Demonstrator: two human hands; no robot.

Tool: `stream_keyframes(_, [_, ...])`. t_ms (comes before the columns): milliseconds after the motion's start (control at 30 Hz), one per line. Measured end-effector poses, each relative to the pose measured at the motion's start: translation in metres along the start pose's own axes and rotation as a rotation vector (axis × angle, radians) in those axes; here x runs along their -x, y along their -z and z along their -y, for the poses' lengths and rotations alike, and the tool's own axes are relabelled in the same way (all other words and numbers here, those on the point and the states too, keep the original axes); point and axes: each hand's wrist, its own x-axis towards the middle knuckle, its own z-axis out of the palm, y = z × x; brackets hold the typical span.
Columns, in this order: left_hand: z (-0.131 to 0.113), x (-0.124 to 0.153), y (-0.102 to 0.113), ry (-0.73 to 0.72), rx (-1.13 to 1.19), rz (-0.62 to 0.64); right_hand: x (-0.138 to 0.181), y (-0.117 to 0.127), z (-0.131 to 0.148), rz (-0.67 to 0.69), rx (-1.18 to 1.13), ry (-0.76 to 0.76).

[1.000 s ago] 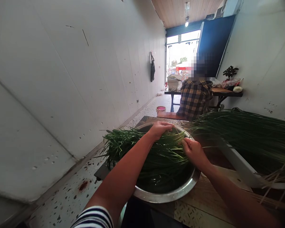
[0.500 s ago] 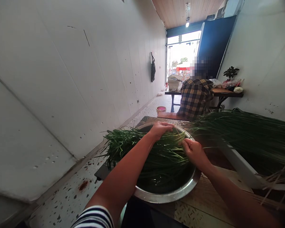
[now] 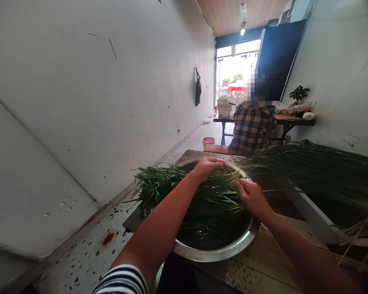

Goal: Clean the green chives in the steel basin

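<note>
A wide metal basin [image 3: 213, 255] holds dark water and a thick bundle of chives [image 3: 214, 192], long thin green leaves with pale ends toward the right. Their leafy tips hang over the basin's left rim. My left hand [image 3: 207, 167] is closed in a pinch over the far side of the basin, at the pale ends of the chives. Just inside the right rim, my right hand [image 3: 252, 196] is closed too, thumb and finger pressed on pale chive ends. The fingers hide exactly how many stalks each hand grips.
A white crate [image 3: 313, 214] heaped with more chives [image 3: 322, 171] stands at the right on the wooden table [image 3: 263, 253]. Ahead, a person in a plaid shirt [image 3: 251, 126] sits facing away at another table [image 3: 290, 119]. A bucket [image 3: 208, 141] is on the floor; the wall [image 3: 95, 102] runs along the left.
</note>
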Motion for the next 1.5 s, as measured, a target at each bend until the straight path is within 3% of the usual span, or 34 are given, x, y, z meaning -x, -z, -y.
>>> stream_keyframes(1033, [0.0006, -0.0003, 0.0002, -0.011, -0.004, -0.042, 0.0002, 0.0012, 0.0003, 0.022, -0.032, -0.015])
stream_keyframes(1500, [0.0014, -0.0004, 0.0011, -0.015, -0.002, 0.003, 0.0004, 0.0014, 0.0020, 0.007, -0.031, 0.000])
